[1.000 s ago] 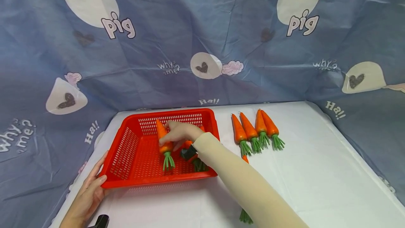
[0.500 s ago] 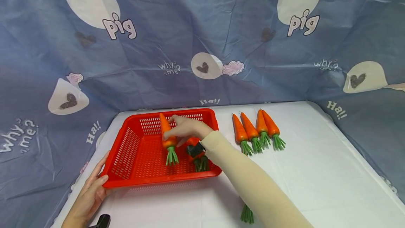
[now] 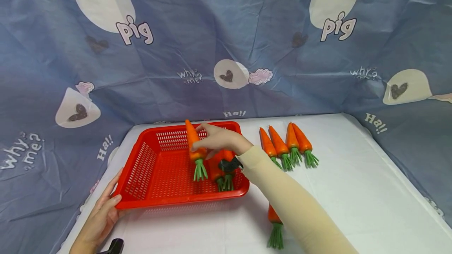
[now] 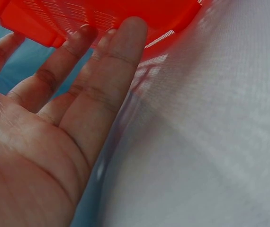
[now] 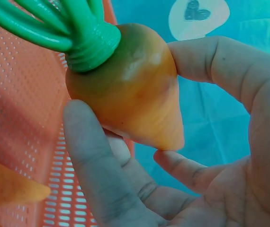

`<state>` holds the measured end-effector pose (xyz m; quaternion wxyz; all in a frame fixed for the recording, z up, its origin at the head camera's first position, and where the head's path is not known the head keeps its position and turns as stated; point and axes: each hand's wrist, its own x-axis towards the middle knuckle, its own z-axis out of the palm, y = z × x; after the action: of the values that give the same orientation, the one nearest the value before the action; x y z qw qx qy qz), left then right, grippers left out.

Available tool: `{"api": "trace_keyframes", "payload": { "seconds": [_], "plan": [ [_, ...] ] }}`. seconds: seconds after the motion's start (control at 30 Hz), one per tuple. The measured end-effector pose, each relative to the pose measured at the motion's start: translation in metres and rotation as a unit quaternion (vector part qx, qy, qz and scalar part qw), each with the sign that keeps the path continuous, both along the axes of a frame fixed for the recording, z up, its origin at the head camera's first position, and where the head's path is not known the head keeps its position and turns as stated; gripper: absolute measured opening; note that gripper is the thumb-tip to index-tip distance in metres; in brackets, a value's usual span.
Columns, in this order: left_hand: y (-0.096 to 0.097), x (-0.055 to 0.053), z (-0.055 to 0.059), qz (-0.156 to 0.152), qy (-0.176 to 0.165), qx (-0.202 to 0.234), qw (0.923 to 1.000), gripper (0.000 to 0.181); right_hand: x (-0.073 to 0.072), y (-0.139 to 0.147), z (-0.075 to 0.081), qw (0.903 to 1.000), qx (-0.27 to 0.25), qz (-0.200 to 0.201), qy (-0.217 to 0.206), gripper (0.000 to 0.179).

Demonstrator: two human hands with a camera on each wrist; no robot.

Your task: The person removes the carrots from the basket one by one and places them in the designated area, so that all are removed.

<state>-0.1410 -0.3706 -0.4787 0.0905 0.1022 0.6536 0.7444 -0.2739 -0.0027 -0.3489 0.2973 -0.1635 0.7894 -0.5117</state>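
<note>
A red perforated basket (image 3: 176, 198) stands on the white table. At its front left corner my left hand (image 3: 96, 222) holds it, thumb at the rim; in the left wrist view the other fingers (image 4: 97, 94) lie against its outside. My right hand (image 3: 220, 139) grips an orange carrot (image 3: 192, 133) above the basket, pointed end away and green stalks toward me. The right wrist view has this carrot (image 5: 130, 90) between thumb and fingertips. Below the hand, on the right side of the basket, lie two carrots (image 3: 216, 169), partly covered by the hand and a dark wrist strap.
Several carrots (image 3: 279, 144) lie in a row on the table (image 3: 353, 191), right of the basket. Another carrot (image 3: 274, 215) lies nearer the front, partly behind the right sleeve (image 3: 293, 203). A blue patterned cloth (image 3: 197, 30) hangs behind the table.
My right hand has lifted the carrot and carried it to the right within the basket's area. The left hand stays at the corner, while the basket's right end has shifted slightly right.
</note>
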Motion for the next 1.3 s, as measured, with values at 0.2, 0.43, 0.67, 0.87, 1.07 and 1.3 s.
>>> {"api": "trace_keyframes", "payload": {
  "seconds": [0.2, 0.43, 0.67, 0.87, 1.07, 1.3],
  "plan": [
    [-0.001, 0.0, 0.0, -0.005, 0.0, 0.007, 1.0, 0.063, 0.002, 0.013, 0.007, 0.9996, -0.025, -0.002, 0.015, 0.07],
    [-0.001, 0.0, 0.0, -0.004, 0.0, 0.003, 1.0, 0.063, 0.009, 0.03, 0.022, 0.9989, -0.032, -0.003, 0.034, 0.068],
    [0.0, 0.0, 0.001, -0.002, 0.0, -0.002, 1.0, 0.063, 0.016, 0.045, 0.028, 0.9984, -0.026, -0.004, 0.05, 0.069],
    [0.0, 0.0, 0.001, -0.001, 0.002, 0.0, 1.0, 0.063, 0.024, 0.061, 0.03, 0.9975, -0.027, -0.006, 0.065, 0.069],
    [0.0, 0.0, 0.0, 0.006, -0.009, -0.001, 0.9999, 0.063, 0.032, 0.08, 0.031, 0.9972, -0.013, -0.02, 0.071, 0.071],
    [0.0, 0.001, 0.0, -0.008, 0.012, 0.007, 0.9999, 0.063, 0.04, 0.099, 0.032, 0.9964, -0.009, -0.044, 0.072, 0.07]
  ]
}}
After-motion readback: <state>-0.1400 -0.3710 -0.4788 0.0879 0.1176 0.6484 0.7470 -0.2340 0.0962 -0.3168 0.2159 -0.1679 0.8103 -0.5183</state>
